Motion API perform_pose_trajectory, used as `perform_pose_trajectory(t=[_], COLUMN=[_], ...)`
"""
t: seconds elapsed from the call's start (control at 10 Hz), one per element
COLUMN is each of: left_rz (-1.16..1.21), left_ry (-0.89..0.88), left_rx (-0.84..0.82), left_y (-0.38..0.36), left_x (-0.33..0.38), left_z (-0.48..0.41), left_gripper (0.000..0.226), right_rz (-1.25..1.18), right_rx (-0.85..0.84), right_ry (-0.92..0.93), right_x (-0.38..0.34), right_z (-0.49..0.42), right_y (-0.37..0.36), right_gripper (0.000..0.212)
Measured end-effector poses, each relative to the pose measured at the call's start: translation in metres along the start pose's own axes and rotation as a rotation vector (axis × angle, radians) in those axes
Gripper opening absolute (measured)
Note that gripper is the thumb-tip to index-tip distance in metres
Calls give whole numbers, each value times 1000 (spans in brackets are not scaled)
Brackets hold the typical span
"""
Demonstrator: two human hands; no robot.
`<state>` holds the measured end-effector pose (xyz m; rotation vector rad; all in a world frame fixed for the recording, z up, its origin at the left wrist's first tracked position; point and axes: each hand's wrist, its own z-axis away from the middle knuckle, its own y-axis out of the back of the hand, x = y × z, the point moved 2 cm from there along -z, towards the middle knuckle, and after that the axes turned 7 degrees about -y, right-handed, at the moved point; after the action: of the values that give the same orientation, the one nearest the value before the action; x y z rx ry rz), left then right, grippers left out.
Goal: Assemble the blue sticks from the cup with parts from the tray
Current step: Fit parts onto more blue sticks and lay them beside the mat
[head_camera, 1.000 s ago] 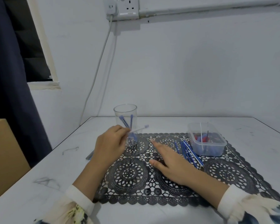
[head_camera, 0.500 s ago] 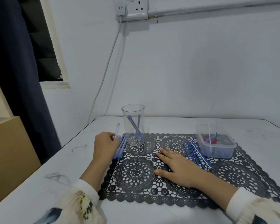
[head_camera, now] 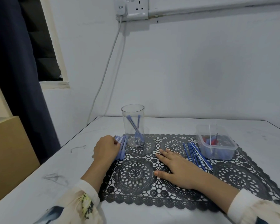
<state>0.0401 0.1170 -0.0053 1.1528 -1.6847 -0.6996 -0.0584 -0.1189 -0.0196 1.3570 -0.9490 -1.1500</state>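
Note:
A clear cup stands at the back left of the black lace mat with a few blue sticks leaning inside. Left of the cup, a pile of assembled blue sticks lies on the mat's left edge. My left hand is down at that pile, fingers curled round a stick lying on it. My right hand lies flat on the mat's middle, fingers straight, holding nothing. Several thin blue sticks lie just right of it. A clear tray of red and blue parts stands at the back right.
The mat lies on a white table against a white wall. A cable hangs from a wall socket behind the cup. A brown cabinet and a dark curtain stand left of the table.
My left hand carried a stick from near the cup's mouth leftward and down to the pile beside the cup. My right hand stayed flat on the mat.

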Motion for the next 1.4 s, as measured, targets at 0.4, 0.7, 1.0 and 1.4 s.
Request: perform_pose_trajectory(t=[0.4, 0.7, 1.0, 1.4], left_rz=[-14, 35, 364, 69], left_ry=[-17, -84, -305, -453], left_rx=[-40, -6, 400, -380], left_y=[-4, -6, 63, 85], left_x=[-2, 0, 54, 123], left_z=[-1, 0, -7, -90], left_gripper=[22, 25, 20, 10], right_rz=[5, -1, -6, -9], right_rx=[0, -7, -8, -2], right_ry=[9, 10, 7, 19], right_x=[1, 0, 1, 2], right_z=[-1, 1, 0, -1], right_y=[0, 0, 0, 0], right_gripper=[100, 102, 100, 102])
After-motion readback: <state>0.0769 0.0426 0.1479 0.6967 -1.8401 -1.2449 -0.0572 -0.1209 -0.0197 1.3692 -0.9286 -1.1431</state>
